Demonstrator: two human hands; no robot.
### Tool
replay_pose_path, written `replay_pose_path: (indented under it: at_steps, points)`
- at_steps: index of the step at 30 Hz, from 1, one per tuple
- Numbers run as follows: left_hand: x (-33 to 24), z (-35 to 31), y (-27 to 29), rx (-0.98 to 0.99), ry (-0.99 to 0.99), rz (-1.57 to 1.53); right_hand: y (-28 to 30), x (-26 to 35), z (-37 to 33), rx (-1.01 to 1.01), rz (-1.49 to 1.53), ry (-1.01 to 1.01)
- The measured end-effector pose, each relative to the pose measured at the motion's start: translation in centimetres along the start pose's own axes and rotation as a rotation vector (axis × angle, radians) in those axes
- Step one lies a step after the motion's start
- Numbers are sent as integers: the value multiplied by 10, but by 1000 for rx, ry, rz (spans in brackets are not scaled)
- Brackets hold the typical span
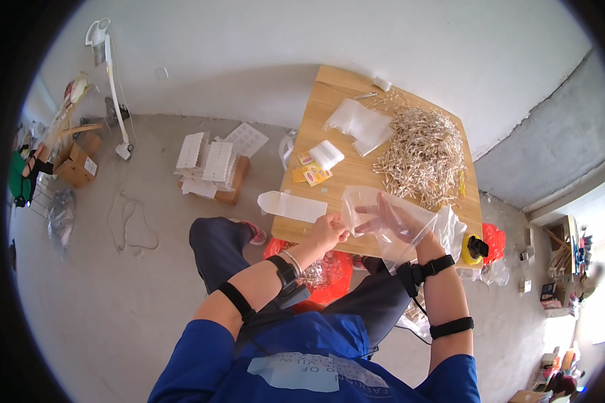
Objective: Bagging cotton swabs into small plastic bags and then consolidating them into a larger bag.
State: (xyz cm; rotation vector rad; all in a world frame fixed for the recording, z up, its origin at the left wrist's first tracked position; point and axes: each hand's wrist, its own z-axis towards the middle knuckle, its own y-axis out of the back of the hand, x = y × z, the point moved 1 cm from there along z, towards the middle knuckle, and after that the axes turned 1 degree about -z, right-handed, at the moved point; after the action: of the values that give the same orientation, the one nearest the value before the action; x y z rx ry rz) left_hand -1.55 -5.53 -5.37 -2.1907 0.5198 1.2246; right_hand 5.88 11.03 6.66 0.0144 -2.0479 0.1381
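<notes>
The clear bag [400, 248] was thin, see-through plastic, shiny and full of wrinkles. The flat bags [359, 124] were plastic too, but milky and smoother. The table top [326, 101] looked like smooth wood with a soft shine. The big heap [420, 158] looked rough and bumpy, with shiny specks; its bits were too small to tell what they were made of. The long white strip [292, 205] looked like smooth paper. The red bag [333, 279] was glossy, crinkly plastic. The blue shirt [195, 363] was soft, dull cloth. The grey floor [161, 302] looked hard and dull, like concrete.
</notes>
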Motion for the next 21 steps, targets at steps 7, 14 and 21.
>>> replay_pose_path:
  at_steps: [7, 14, 21]
  points:
    - [21, 7, 5, -172, -53, 30, -28, 21, -1, -107, -831, -44]
    - [-24, -4, 24, -162, -66, 85, -59, 1, 5, -109, -1563, 111]
    - [-5, 21, 30, -295, -338, 354, -53, -34, 14, -63, -1380, 0]
